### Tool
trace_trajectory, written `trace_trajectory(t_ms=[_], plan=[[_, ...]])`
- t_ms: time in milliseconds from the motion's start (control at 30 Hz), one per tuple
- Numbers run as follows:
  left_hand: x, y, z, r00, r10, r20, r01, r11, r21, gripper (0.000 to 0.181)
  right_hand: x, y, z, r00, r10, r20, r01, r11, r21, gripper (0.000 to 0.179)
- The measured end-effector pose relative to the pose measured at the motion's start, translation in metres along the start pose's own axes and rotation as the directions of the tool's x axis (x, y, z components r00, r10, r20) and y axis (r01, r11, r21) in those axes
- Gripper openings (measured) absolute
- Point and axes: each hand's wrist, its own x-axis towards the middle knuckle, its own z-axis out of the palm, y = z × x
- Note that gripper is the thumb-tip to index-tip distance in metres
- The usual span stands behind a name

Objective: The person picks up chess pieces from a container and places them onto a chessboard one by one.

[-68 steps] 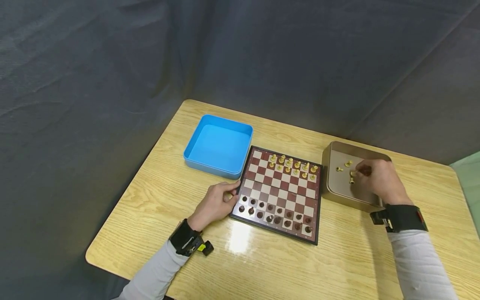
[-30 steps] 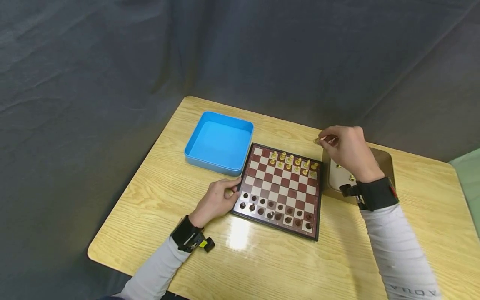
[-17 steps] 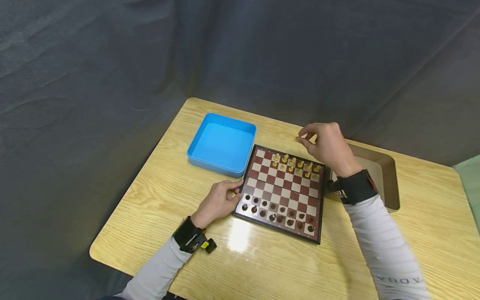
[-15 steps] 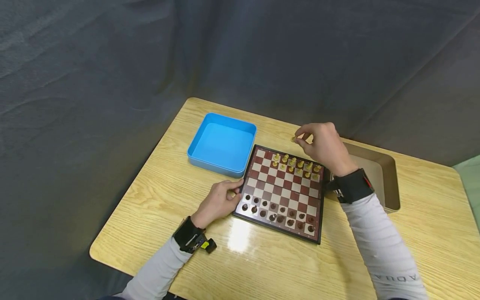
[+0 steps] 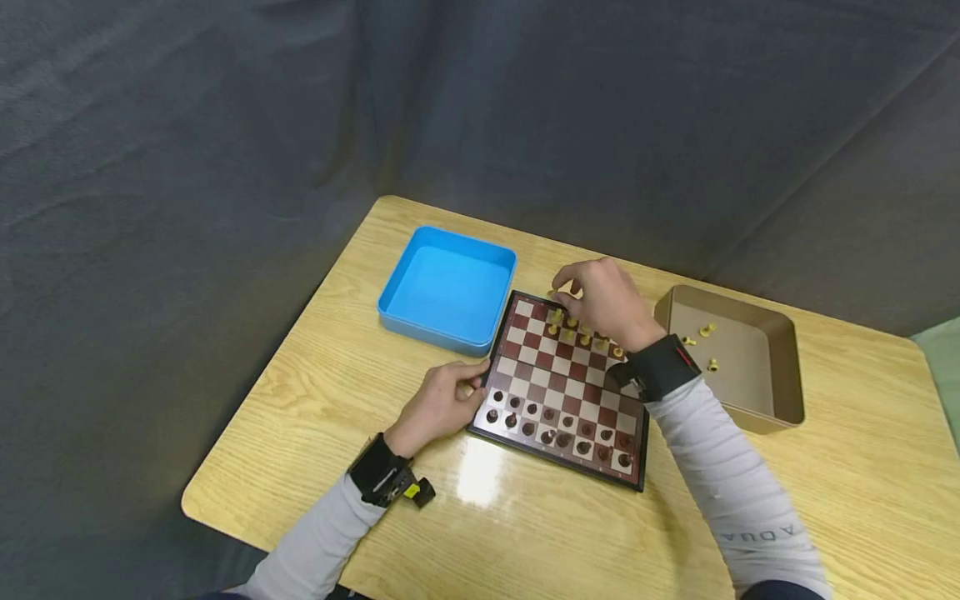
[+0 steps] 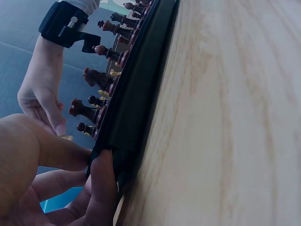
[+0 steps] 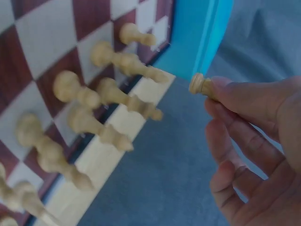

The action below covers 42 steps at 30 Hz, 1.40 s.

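My left hand [image 5: 442, 400] pinches the left edge of a chessboard [image 5: 551, 361] between thumb and fingers, as the left wrist view shows up close. Dark chess pieces [image 5: 547, 437] stand in two rows along its near side. On the far side stand cream chess pieces [image 7: 113, 129], partly hidden behind my right hand [image 5: 603, 300] in the head view. That hand holds one more cream chess piece [image 7: 200, 85] by thumb and fingertips, above the board's far left part. Its base points out of the fingers; the fingers cover its top, so its kind is hidden.
A blue square box [image 5: 450, 287] stands left of the board, close to its edge. To the right, a tan box [image 5: 780, 367] holds three cream pieces [image 5: 707, 330] lying loose. All sit on a wooden table [image 5: 300, 450], with dark cloth [image 5: 562, 125] behind it.
From the tan box, my right hand has lifted a cream piece and carried it left along the board's far edge. My left hand stays at the board's edge.
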Motion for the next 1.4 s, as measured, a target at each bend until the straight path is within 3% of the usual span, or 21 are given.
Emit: trace_trajectory(t_ms=[233, 567, 1400], plan=[[-0.002, 0.0, 0.002, 1.0, -0.015, 0.006, 0.015, 1.0, -0.011, 0.05, -0.001, 0.004, 0.018, 1.0, -0.014, 0.027, 0.014, 1.0, 0.027, 0.011], [0.001, 0.0, 0.004, 1.0, -0.009, 0.006, 0.01, 1.0, -0.008, 0.049, -0.002, 0.008, 0.029, 0.998, -0.044, 0.053, 0.038, 0.994, 0.098, 0.01], [0.003, -0.001, 0.004, 1.0, 0.003, -0.001, -0.003, 1.0, 0.016, 0.048, -0.002, 0.007, 0.032, 0.995, 0.01, 0.098, -0.018, 0.997, 0.08, 0.013]])
